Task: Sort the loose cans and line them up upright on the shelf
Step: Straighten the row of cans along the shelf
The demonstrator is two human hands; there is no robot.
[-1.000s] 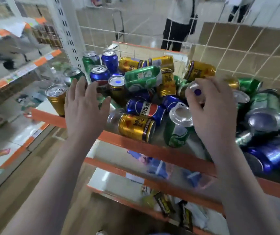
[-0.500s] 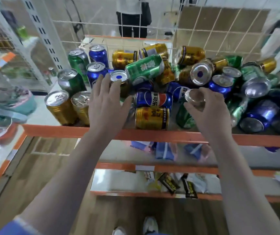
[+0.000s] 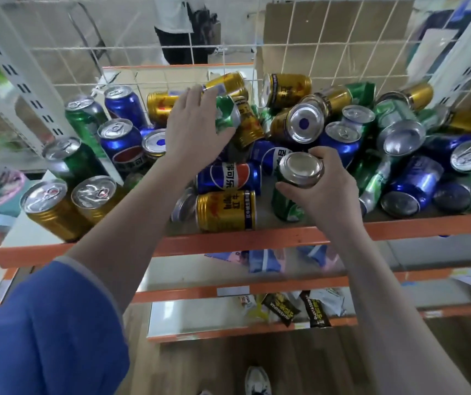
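Head view. Right hand [image 3: 325, 183] gripping upside-down green can [image 3: 291, 195] near shelf [image 3: 228, 242] front edge, centre. Left hand [image 3: 197, 129] over lying green can [image 3: 227, 114] atop pile, fingers loosely spread, touching it. Loose cans heaped toward right edge. Upright cans [image 3: 86, 155] lined along left edge.

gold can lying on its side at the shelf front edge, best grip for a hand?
Wrap the body mid-length, coming from above. The gold can lies with its axis along the orange shelf lip, label up, so the curved side is exposed. The lip blocks the front, a blue Pepsi can sits close behind, and another can's end crowds its left end. Then rotate upright.
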